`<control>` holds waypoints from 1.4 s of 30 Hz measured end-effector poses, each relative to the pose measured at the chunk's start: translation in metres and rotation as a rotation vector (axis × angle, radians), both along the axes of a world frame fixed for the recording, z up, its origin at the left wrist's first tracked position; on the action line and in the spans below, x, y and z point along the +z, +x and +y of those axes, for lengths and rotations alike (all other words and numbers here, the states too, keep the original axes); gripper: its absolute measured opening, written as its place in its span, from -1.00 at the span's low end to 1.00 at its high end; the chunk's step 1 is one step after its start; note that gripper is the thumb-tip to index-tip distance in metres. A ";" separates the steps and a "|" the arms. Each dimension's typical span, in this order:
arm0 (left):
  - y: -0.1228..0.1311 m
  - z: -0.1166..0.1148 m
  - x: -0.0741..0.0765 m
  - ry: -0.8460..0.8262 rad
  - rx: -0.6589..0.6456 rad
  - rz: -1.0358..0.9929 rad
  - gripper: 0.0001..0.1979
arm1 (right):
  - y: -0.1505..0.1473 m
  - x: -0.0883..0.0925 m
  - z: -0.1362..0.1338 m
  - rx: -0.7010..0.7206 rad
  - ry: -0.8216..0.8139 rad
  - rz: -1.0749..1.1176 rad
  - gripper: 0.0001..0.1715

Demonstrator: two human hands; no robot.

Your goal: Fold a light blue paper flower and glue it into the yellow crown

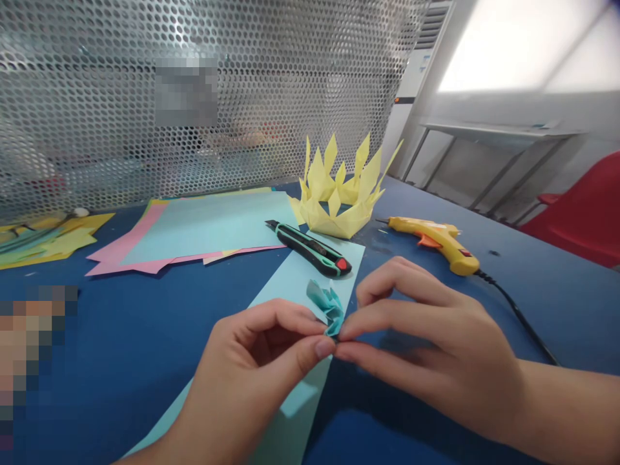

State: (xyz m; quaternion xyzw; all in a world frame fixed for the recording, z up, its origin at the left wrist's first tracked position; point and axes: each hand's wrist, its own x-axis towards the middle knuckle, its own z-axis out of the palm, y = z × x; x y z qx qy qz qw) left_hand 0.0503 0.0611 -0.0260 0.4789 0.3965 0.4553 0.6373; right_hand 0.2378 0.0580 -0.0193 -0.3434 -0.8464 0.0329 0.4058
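Between my two hands is a small piece of folded teal paper [330, 303], its pleats fanning upward. My left hand [261, 361] pinches its lower end between thumb and fingers. From the other side, the thumb and forefinger of my right hand [431, 342] pinch the same base, the other fingers loosely curled. Beneath them a long light-blue paper strip [276, 284] runs across the table. A black and green utility knife [310, 247] lies on that strip just beyond my fingers.
Behind the knife stands a yellow folded-paper crown [334, 216]. To the right lies a yellow glue gun [431, 237] with a black cord. Blue and pink paper sheets [208, 226] are stacked at back left, before a perforated metal screen [271, 84]. A red chair [581, 206] stands far right.
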 end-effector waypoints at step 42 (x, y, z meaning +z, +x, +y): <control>-0.002 -0.008 0.000 0.265 0.086 0.324 -0.82 | -0.004 0.002 -0.005 -0.007 -0.111 -0.050 -0.85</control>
